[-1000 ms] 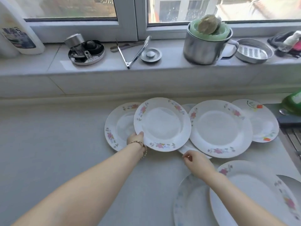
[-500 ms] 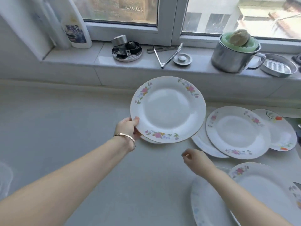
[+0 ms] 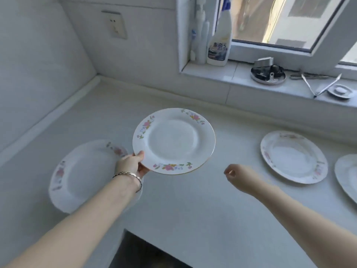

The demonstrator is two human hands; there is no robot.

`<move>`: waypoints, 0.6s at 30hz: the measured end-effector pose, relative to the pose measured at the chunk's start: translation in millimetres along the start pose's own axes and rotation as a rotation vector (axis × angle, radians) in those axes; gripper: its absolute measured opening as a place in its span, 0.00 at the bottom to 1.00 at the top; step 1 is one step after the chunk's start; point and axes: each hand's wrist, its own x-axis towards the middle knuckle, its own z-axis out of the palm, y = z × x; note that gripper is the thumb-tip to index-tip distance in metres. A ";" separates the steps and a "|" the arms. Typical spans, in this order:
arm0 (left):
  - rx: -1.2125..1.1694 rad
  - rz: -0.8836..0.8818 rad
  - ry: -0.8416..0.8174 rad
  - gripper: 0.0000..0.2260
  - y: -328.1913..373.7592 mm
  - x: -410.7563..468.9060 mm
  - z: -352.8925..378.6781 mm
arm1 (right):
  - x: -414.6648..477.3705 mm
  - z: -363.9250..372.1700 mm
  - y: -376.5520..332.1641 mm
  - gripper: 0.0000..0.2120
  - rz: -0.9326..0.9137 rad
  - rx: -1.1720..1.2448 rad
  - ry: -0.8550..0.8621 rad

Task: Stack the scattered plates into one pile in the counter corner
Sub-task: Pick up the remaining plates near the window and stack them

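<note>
We hold one floral plate (image 3: 173,141) in the left hand (image 3: 131,164), clear of the surface (image 3: 193,206). The thumb lies on the upper face of the rim at the plate's 7 o'clock. The other fingers curl beneath the rim and are mostly hidden. The plate is round, so no long axis applies. Its face sits close to level, turned slightly toward us.

The right hand (image 3: 234,174) is empty, with fingers loosely curled. It sits at 4 o'clock of the floral plate and apart from it.

Governing relation: the corner (image 3: 97,78), where the two walls meet the surface, lies at 11 o'clock of the floral plate, well apart. A second plate (image 3: 83,175) lies flat on the surface at 8 o'clock, with its right edge hidden behind the left wrist. A third plate (image 3: 293,156) lies at 3 o'clock, and a fourth plate (image 3: 347,175) is cut off by the frame edge.

The left hand is the nearer hand to both the corner and the second plate. We judge that the coming move is a leftward carry by that hand alone. We cannot tell whether the pile starts on the second plate or deeper in the corner.

Caution: the grip holds the rim at one point only, so we lower the plate level to prevent tipping.
</note>
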 end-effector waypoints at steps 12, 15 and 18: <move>0.080 0.055 0.204 0.11 72.1 46.0 -194.8 | 33.5 69.3 -152.5 0.08 -0.079 -0.059 -0.072; 0.114 0.047 0.221 0.11 69.5 51.5 -211.8 | 39.2 73.9 -168.9 0.08 -0.085 -0.089 -0.090; 0.106 0.001 0.211 0.11 63.2 55.9 -220.7 | 44.3 76.5 -182.3 0.11 -0.103 -0.111 -0.090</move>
